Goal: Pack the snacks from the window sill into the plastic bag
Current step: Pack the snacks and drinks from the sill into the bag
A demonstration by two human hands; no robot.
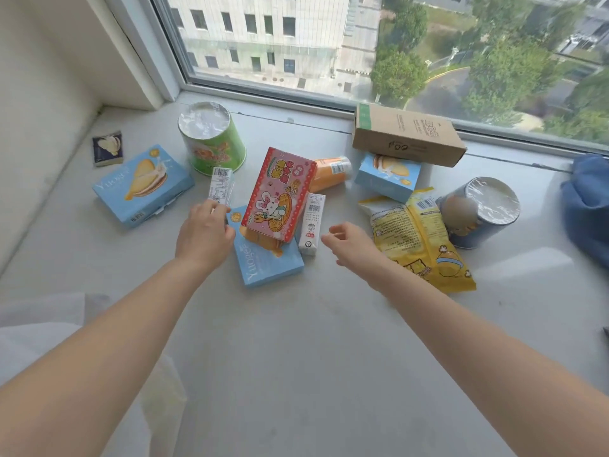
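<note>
One head-worn view looks forward and down, close over the window sill (296,324). The window (329,44) lies toward twelve o'clock.

Beside the pink box (280,194), we cannot see the left hand's (205,233) fingertips, so its hold on the white carton (221,184) stays unclear. The pink box covers part of a blue box (268,262). Far right of it, the frame edge crops a blue cloth (588,206).

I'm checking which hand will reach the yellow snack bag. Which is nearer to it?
The right hand. It hovers just left of the yellow snack bag, almost at its edge. The left hand is farther left, beyond the pink box.
</note>
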